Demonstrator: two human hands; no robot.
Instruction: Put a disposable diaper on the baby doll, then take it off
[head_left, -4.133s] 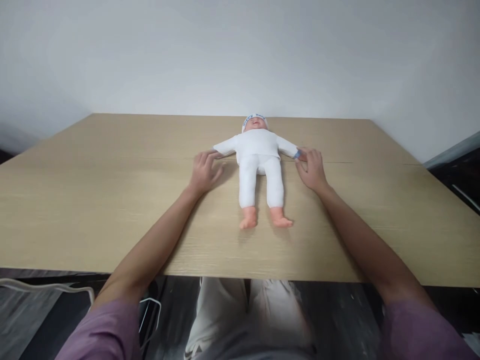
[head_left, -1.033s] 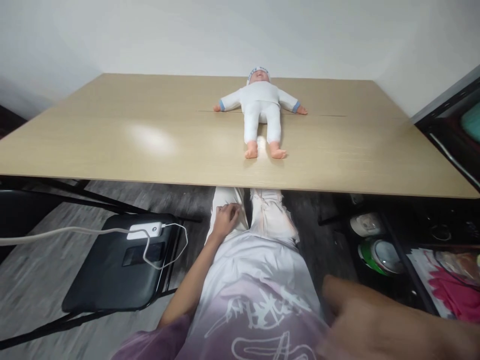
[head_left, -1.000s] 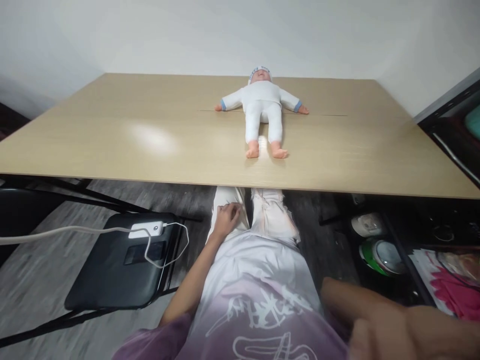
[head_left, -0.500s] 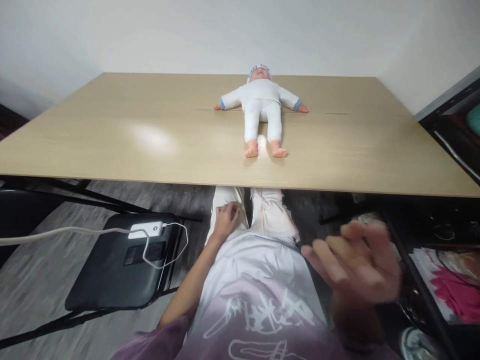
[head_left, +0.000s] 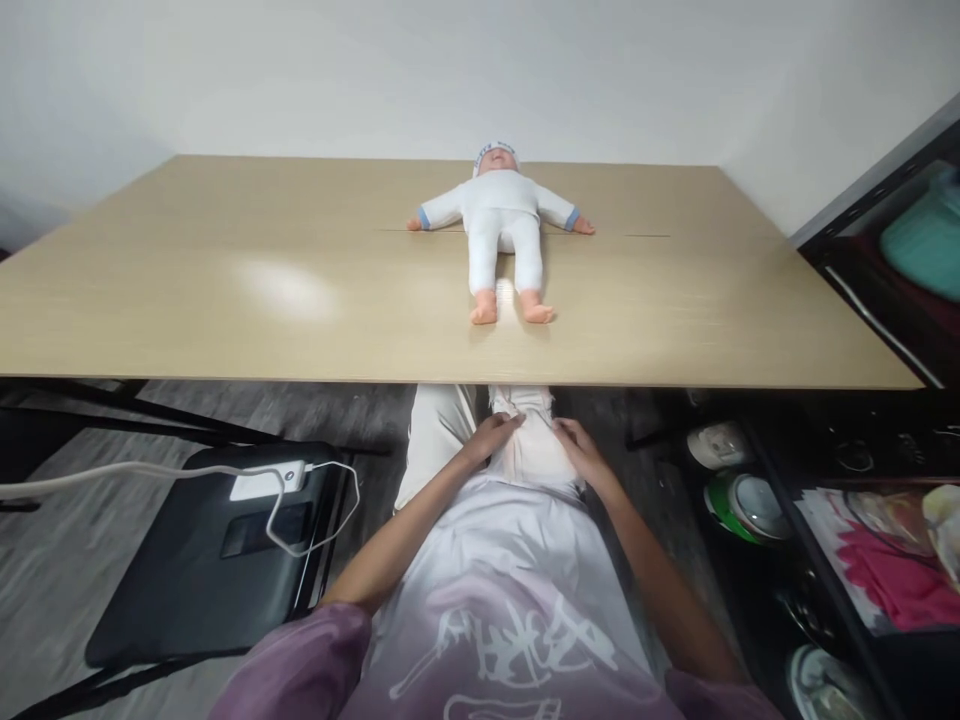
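Note:
My left hand [head_left: 493, 438] lies over the right thigh of my pale trousers [head_left: 534, 450], its fingers bent and closed on the cloth. On the other side of the same thigh, my right hand [head_left: 581, 448] also has its fingers curled at the fabric; some fingertips are hidden. A baby doll [head_left: 504, 205] in a white suit with blue cuffs and a printed headband lies on its back on the table [head_left: 300, 345]. Its arms are spread and its feet point towards me. Both hands are below the table's front edge, apart from the doll.
On my left stands a black folding chair [head_left: 172, 570] bearing a white power bank [head_left: 262, 482] with a cable and a dark phone [head_left: 266, 530]. A black shelf on my right holds papers, pink cloth [head_left: 892, 575] and a green-banded container [head_left: 746, 505]. A wall rises behind the table.
My right hand, raised and blurred before, has come down to the right thigh. My left hand has moved right, from the left thigh to the right one. The view has shifted slightly; the doll lies unchanged.

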